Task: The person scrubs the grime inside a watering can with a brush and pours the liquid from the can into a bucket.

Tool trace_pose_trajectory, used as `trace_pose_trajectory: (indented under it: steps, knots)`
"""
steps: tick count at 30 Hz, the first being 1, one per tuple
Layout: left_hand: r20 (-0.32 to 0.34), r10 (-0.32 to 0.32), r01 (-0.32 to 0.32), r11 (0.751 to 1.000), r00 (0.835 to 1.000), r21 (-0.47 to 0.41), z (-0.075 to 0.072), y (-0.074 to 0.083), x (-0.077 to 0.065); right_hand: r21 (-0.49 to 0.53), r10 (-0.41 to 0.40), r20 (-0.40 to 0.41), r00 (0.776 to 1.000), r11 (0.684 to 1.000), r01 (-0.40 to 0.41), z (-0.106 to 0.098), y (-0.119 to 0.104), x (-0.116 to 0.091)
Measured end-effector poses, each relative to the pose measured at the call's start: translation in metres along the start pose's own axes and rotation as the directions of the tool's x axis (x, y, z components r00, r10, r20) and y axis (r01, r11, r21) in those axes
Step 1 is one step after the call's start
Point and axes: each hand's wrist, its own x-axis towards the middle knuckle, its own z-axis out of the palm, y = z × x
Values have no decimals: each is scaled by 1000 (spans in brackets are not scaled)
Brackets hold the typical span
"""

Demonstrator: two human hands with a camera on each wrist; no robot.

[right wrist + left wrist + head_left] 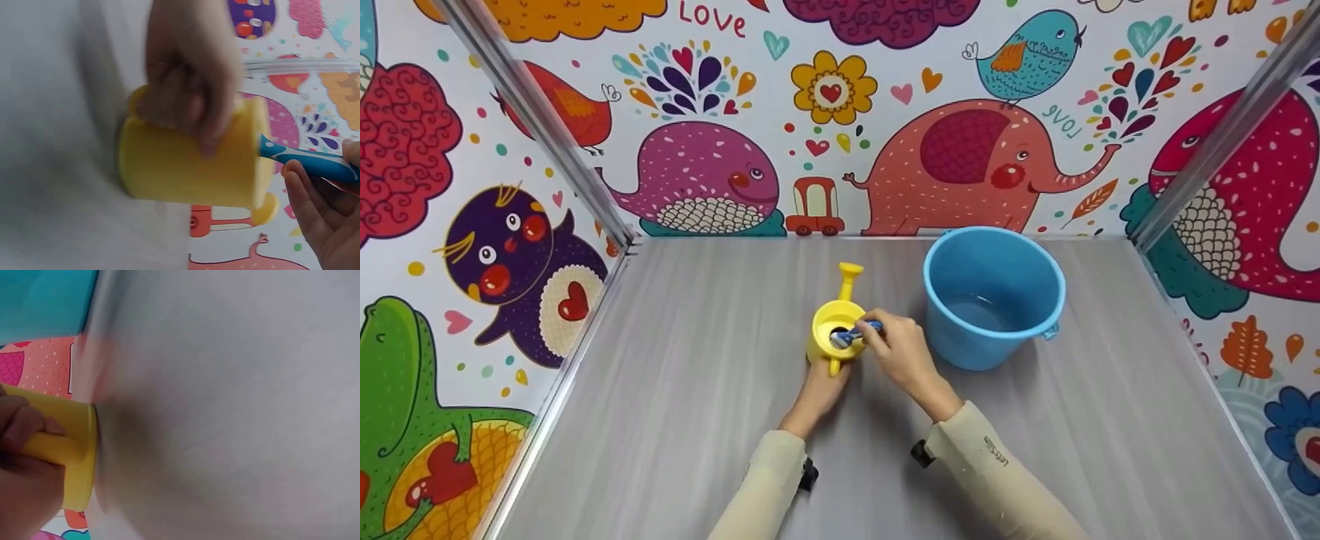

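Note:
A yellow watering can [819, 346] stands upright on the table, its spout pointing to the back wall. My left hand [823, 384] grips its handle [53, 448], fingers curled round it in the left wrist view. With thumb and fingers, my right hand [901, 352] pinches the handle of a blue-and-white toothbrush [306, 160] at the can's right rim. The pale bristle head [840, 340] is down inside the can's mouth; whether it touches the inner wall I cannot tell. In the right wrist view the can's wall hides that head.
A large blue bucket [976, 349] stands right of the can, close to my right hand. Metal rails [577, 367] edge the grey table [697, 337]. Walls with printed cartoon animals [960, 172] rise at the back and both sides.

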Motion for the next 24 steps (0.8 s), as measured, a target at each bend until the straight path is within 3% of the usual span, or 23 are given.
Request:
trace_pose_trajectory:
  steps: [6, 13, 19, 24]
  knots:
    - [31, -39, 37, 997, 999, 65, 0, 4, 0, 53, 24, -47, 999, 998, -21, -9, -1, 2]
    - [24, -47, 45, 994, 999, 97, 1, 5, -1, 26, 57, -70, 996, 998, -55, -4, -4, 1]
    - [52, 58, -68, 974, 997, 217, 3, 6, -1, -174, -14, -31, 999, 985, 8, 11, -7, 2]
    - [53, 23, -31, 987, 998, 158, 3, 3, 0, -280, -51, -43, 998, 959, 37, 17, -3, -1]
